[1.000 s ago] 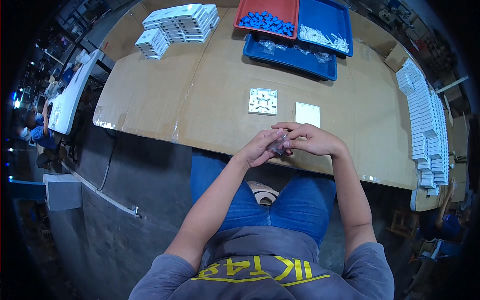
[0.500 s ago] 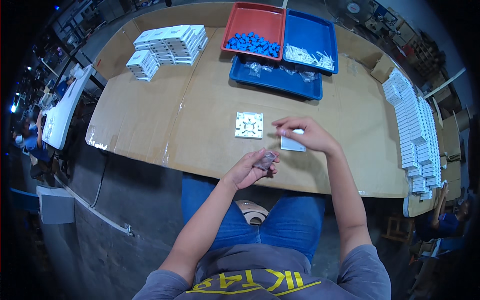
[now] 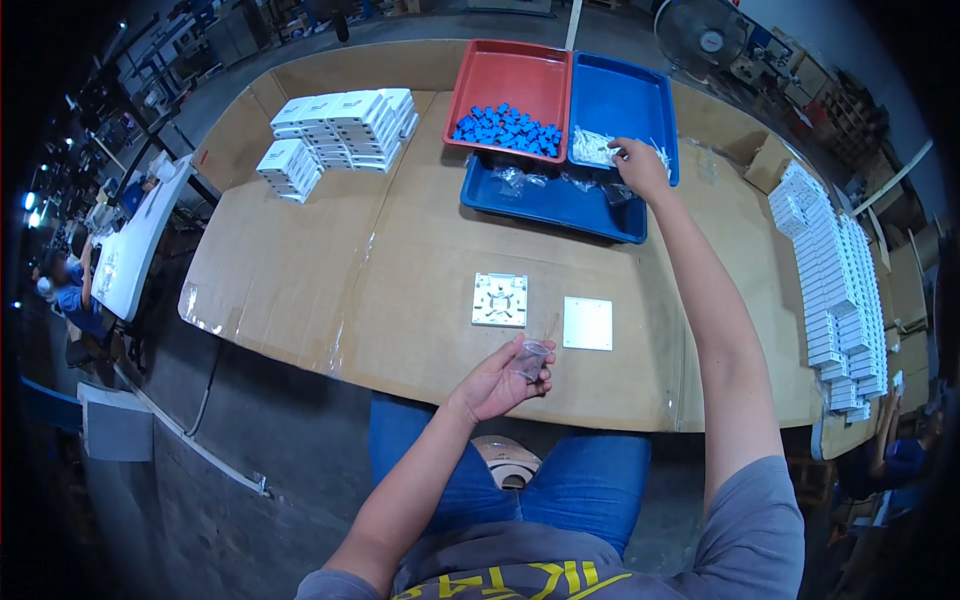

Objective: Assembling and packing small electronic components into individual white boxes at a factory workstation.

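In my left hand (image 3: 492, 386) is a small clear plastic bag (image 3: 531, 362), held by closed fingers near the table's front edge. My right hand (image 3: 641, 170) reaches over the near part of the blue tray (image 3: 622, 88), just above a heap of small white parts (image 3: 592, 147). Its thumb and forefinger look apart, with nothing visible between them. A white square box base (image 3: 500, 300) with a moulded inside lies just beyond my left hand. To its right is a flat white square plate (image 3: 588, 323).
Beside the blue tray stands a red tray (image 3: 510, 75) with small blue pieces (image 3: 506, 131). A lower blue tray (image 3: 553, 208) holds clear bags (image 3: 510, 180). White boxes are stacked at the far left (image 3: 343, 127) and right (image 3: 825, 285). Other people sit at both sides.
My right hand has left the white plate and moved forward to the blue tray, uncovering the plate. The left hand still holds the plastic bag. The whole view has tilted slightly upward.
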### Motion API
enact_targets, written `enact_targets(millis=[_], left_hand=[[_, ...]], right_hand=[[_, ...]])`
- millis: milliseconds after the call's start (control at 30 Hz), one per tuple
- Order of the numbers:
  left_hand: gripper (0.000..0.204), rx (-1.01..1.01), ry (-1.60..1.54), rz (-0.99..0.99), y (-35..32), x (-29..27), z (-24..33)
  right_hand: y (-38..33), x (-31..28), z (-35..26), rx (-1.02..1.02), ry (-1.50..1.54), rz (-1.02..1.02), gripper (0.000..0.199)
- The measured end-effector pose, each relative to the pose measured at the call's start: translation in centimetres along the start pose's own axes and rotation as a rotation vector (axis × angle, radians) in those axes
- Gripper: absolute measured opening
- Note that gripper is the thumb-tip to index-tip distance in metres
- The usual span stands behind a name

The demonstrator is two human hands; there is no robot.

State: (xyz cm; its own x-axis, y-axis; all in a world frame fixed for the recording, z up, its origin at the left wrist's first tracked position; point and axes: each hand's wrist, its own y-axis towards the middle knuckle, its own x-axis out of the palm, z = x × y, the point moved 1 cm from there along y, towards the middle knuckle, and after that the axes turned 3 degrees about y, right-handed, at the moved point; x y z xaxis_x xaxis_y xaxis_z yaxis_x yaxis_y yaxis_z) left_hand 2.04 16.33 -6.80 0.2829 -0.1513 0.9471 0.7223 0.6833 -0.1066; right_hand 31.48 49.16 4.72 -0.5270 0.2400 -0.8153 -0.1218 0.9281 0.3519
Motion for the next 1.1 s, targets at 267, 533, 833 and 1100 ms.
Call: enact_targets(millis=[267,533,833,1100], left_hand=[[0.053,-0.026,-0.009,0.037,0.1,0.0,0.1],[0.054,-0.038,-0.021,0.004,0.4,0.2,0.0],[0.056,-0.017,-0.037,0.04,-0.4,0.3,-0.2],[0.057,0.055,-0.034,0.048,0.4,0.1,0.3]], right_hand=[[1.8,2.4,1.0,-0.036,-0.131,-0.024,0.019],[2.3,0.9,2.4,0.142,0.571,0.181,0.015],[-3.0,-4.6,-3.4,0.345,1.302,0.095,0.013],[-17.4,-2.6,-5.3,0.383,1.042,0.014,0.021]])
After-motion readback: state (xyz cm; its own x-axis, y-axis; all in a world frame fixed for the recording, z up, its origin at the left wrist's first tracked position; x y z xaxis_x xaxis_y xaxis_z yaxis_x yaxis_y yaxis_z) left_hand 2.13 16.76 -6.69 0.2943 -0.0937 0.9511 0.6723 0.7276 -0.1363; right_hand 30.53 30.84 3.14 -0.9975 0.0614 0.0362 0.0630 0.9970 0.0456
